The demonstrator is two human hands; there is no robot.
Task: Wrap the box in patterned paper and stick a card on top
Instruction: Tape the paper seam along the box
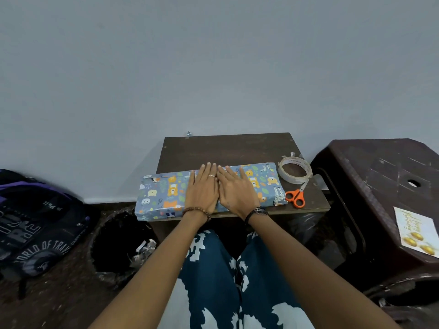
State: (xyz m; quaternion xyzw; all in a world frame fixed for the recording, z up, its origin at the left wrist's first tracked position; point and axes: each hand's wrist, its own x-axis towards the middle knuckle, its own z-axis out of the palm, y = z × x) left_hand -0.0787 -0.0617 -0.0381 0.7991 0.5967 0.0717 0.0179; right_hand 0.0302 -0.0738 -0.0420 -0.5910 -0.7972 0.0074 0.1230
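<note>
1. Nearest the camera: lap in dark blue trousers with white blotches (213,281), both forearms reaching out toward 12 o'clock.
2. Left hand (202,191) and right hand (236,192) lie flat, side by side, on top of the box (166,193). Grip of each: fingers straight, holding nothing, palms pressing down. Likely smoothing the paper or seating a taped seam.
3. Box already covered in blue animal-print paper; it lies lengthwise along the near edge of the small tabletop (225,148), its 9 o'clock end overhanging. Both ends look folded shut.
4. Tape roll (294,170) at 3 o'clock of the box, just beside its far corner; orange-handled scissors (295,197) nearer the camera from the roll. Kept to the right hand's side, probably for quick reach.
5. Card (417,231) with gold print lies on the dark plastic stool (380,176) at 3 o'clock, well apart from the box. Not yet stuck on; that step seems next.
6. Bin (114,245) on the floor at 8 o'clock, with scraps in it; backpack (35,224) beyond it at 9.
</note>
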